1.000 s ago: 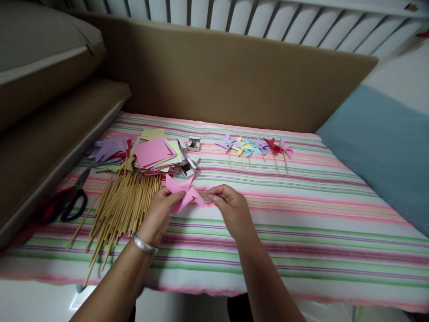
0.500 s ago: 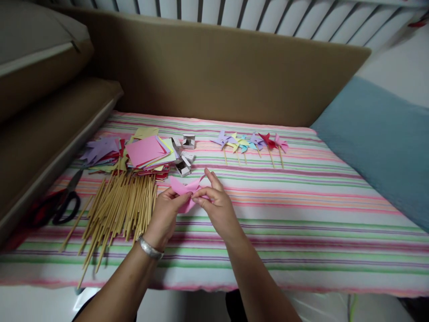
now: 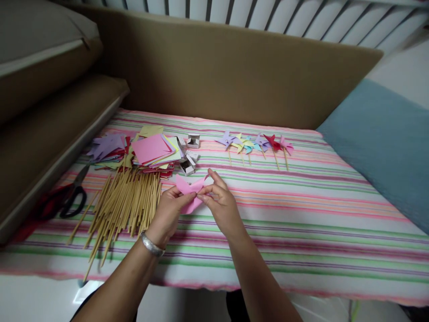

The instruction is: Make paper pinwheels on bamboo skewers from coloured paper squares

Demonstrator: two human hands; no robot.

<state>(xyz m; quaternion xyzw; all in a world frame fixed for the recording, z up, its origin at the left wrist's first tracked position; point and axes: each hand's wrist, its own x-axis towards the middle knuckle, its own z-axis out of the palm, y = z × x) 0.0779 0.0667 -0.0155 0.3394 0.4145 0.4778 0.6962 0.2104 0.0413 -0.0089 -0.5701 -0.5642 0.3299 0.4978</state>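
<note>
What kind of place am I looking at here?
Probably a room at home used for paper crafts: a striped cloth-covered surface beside tan cushions, with a pile of bamboo sticks, stacked coloured paper squares and a row of finished paper pinwheels.

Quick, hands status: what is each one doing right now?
Left hand: closed, pinching the pink paper pinwheel from its left side.
Right hand: thumb and forefinger pinched on the pinwheel's middle, other fingers spread.

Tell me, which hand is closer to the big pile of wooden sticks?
Left. The left hand sits just beside the pile of wooden sticks, at its right edge, pinching the pink paper pinwheel. The right hand is farther right, on the pinwheel's other side.
</note>
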